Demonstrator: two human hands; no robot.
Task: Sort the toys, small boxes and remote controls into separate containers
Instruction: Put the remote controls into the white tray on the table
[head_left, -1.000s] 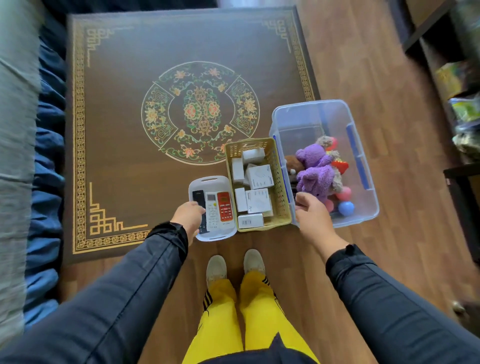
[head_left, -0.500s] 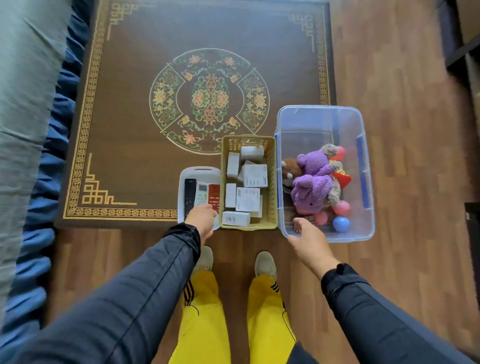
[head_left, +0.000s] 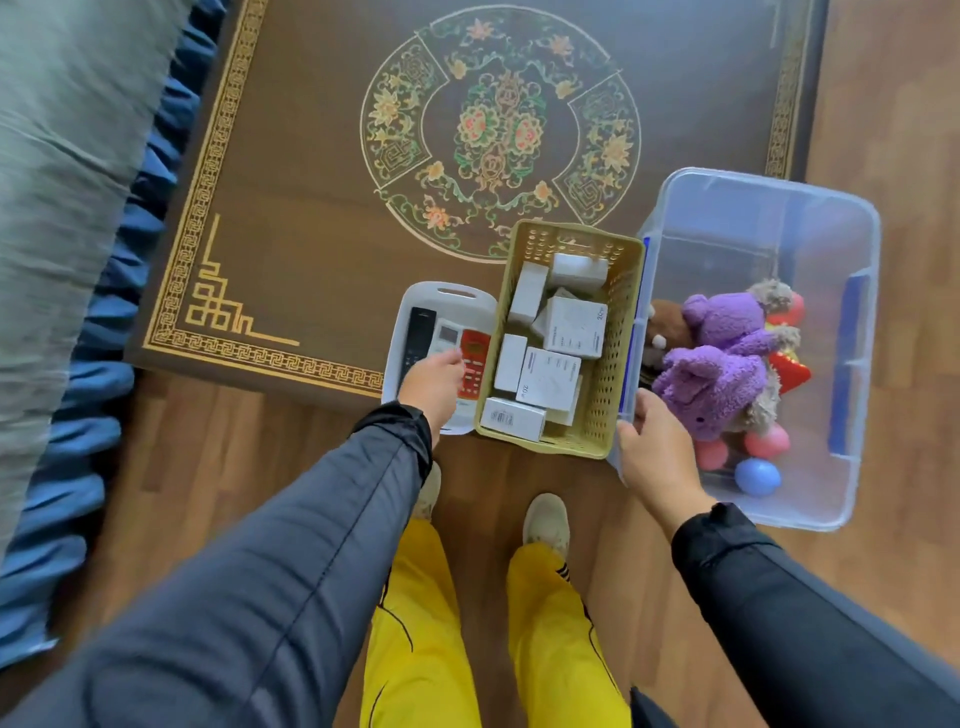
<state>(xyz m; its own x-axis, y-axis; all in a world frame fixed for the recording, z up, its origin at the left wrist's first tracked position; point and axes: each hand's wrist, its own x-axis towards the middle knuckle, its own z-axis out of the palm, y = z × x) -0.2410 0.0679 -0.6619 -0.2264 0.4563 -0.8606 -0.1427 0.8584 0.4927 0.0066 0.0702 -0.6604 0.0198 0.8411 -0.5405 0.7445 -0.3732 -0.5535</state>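
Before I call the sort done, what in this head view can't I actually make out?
- Near ends of the remotes in the white tray: covered by the left hand.
- Toys beneath the purple plush in the clear bin: buried by it.
- Print on the white boxes in the yellow basket: too small.
- Right hand fingertips: hidden over the bin's corner, grip unclear.
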